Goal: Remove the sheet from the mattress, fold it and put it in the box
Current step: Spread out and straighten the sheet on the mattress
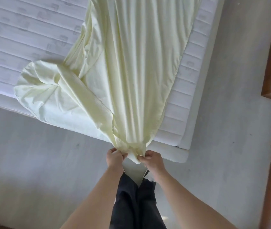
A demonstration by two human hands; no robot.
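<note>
Both hands, left (115, 157) and right (153, 158), pinch the sheet (131, 71) edge at the mattress (24, 38) corner. I'm mid-removal; next I'd pull it clear.

Both forearms were bare, with no sleeves, watch or rings in view on the left hand (115, 158) or right hand (153, 160). Below the hands, the legs wore dark navy trousers (136, 204).
</note>
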